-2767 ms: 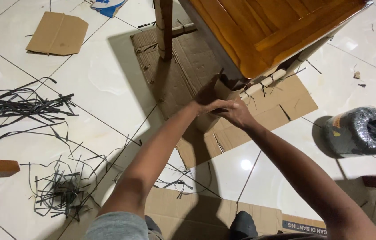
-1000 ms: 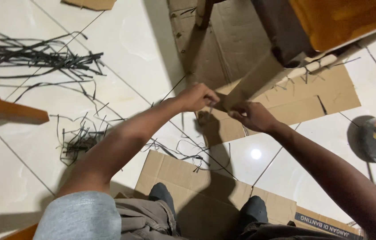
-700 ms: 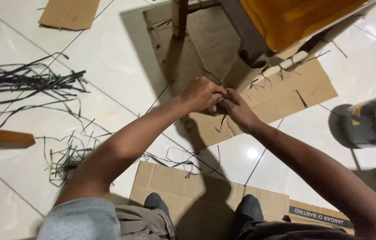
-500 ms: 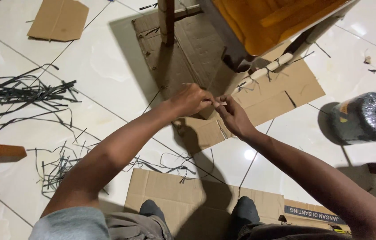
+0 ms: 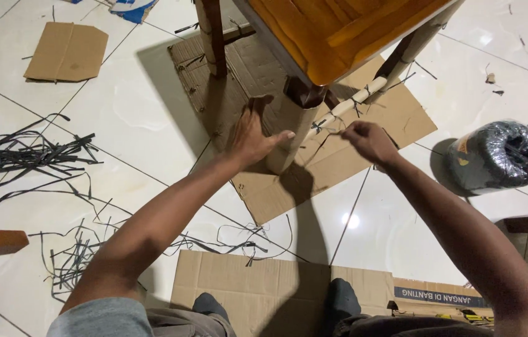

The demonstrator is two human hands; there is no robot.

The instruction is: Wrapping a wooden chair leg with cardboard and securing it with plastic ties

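Two bare hands work at a glossy orange-brown wooden chair [image 5: 345,31] standing just beyond them on flat, creased corrugated cardboard [image 5: 370,131]; the left hand [image 5: 253,134] lies spread, palm and fingers pressed flat against the smooth paper-wrapped chair leg [image 5: 292,134]; the right hand [image 5: 371,142], just to the right of that leg, pinches a thin dark strap [image 5: 326,132] that runs to the leg; farther right sits a rounded roll in shiny grey plastic [image 5: 501,163]; left of the left arm, flat black strap offcuts [image 5: 27,153] lie tangled on polished white tiles.
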